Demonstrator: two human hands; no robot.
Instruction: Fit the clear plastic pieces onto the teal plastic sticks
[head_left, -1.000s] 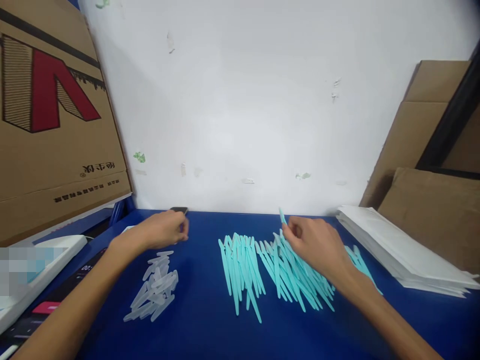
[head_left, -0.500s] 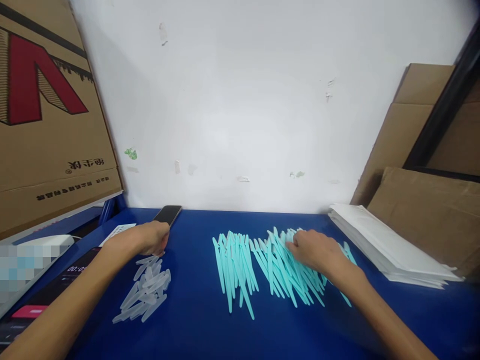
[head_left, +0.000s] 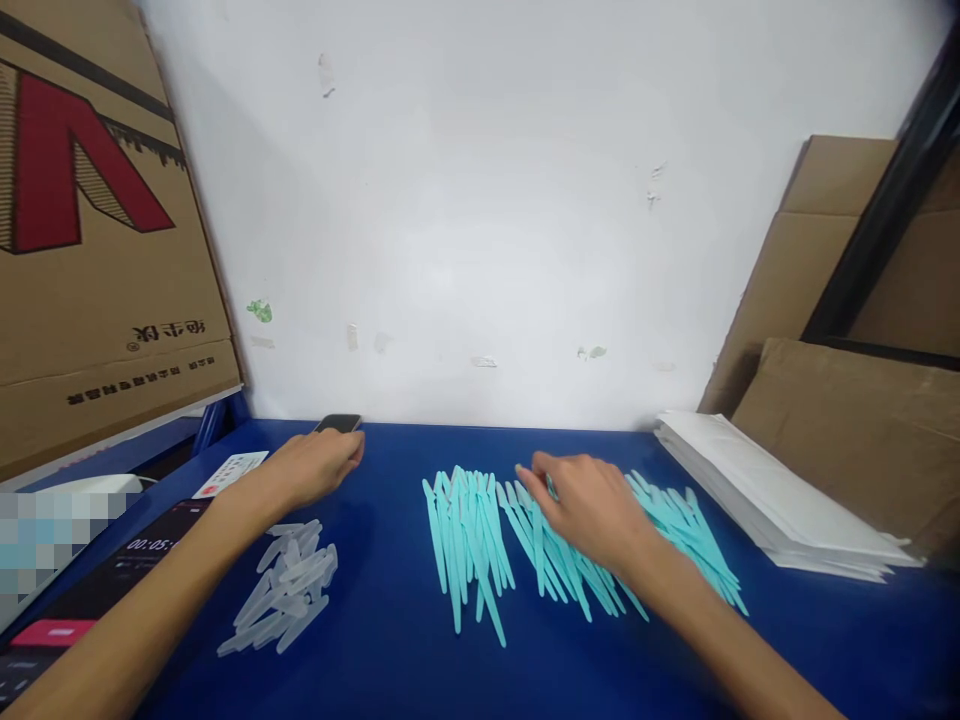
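My right hand hovers over or touches the middle pile of slim teal plastic sticks, which look like eyebrow razors. Its thumb and forefinger are a little apart, with nothing clearly between them; the other fingers are hidden. To its left lies a neater bunch of the same teal sticks, and more teal sticks are fanned out to its right. My left hand is closed, and its curled fingertips hide whatever they may hold. Below it rests a heap of small clear plastic caps.
On the blue table, a dark phone lies behind my left hand. A timer phone and a printed card are at left. White envelopes are stacked at right. Cardboard boxes flank the wall.
My right hand has shifted left across the teal pile, and more sticks show spread out to its right. My left hand has moved slightly right and up, away from the clear caps.
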